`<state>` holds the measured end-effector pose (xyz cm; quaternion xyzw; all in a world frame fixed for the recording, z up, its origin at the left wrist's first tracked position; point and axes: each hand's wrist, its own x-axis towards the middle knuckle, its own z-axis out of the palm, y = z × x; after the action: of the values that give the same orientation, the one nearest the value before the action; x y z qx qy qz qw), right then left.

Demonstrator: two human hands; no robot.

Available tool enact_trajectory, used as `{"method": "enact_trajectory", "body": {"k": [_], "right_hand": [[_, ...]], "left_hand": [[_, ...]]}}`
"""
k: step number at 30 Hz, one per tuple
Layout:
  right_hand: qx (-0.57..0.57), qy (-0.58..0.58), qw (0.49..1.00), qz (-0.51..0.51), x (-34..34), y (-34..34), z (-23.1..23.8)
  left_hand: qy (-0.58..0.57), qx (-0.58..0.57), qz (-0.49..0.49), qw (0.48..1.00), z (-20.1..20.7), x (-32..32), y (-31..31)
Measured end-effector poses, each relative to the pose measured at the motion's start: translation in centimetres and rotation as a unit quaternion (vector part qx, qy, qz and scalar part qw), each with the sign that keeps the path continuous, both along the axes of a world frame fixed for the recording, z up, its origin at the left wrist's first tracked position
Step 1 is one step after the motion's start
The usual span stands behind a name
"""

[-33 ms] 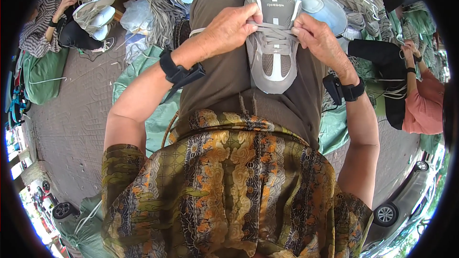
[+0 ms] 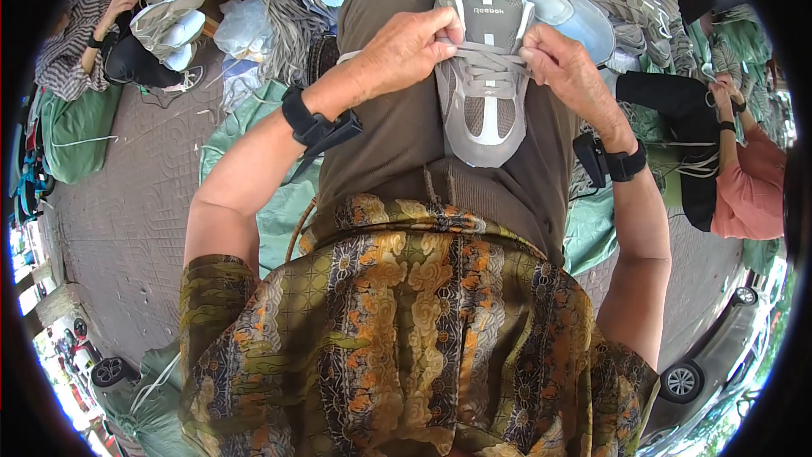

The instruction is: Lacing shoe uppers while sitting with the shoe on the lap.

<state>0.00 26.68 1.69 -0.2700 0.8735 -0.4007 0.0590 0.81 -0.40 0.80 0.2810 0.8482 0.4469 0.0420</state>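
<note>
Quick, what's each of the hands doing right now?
Left hand: closed, pinching the grey shoelace at the left of the sneaker.
Right hand: closed, pinching the grey shoelace at the right.

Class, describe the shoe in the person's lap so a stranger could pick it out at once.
Start at the brown trousers and move up the picture. There lies a gray-and-white shoe, its toe toward the wearer's patterned shirt. Unlike the pale footwear beyond it, its laces are pinched in the left hand and right hand.
</note>
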Motion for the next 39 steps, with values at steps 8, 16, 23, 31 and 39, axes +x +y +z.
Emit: {"method": "enact_trajectory", "body": {"k": [8,16,23,31,39], "right_hand": [[-0.018,0.09,0.994,-0.053,2.7,-0.9,0.9],[0.076,0.194,0.977,-0.045,3.2,-3.1,0.0],[-0.054,-0.132,0.989,-0.044,2.0,-2.1,1.5],[-0.2,-0.177,0.952,-0.147,-0.6,4.5,1.7],[0.222,0.162,0.946,-0.173,2.7,8.0,3.8]], "left_hand": [[0.014,0.018,0.051,0.998,0.2,0.1,-1.2],[-0.013,-0.009,0.048,0.999,0.9,-0.3,-3.9],[0.0,-0.059,0.052,0.997,2.0,-0.5,-6.0],[-0.029,-0.079,0.077,0.994,-0.1,-0.7,-10.8],[-0.02,-0.116,0.18,0.976,0.0,1.5,-17.0]]}}
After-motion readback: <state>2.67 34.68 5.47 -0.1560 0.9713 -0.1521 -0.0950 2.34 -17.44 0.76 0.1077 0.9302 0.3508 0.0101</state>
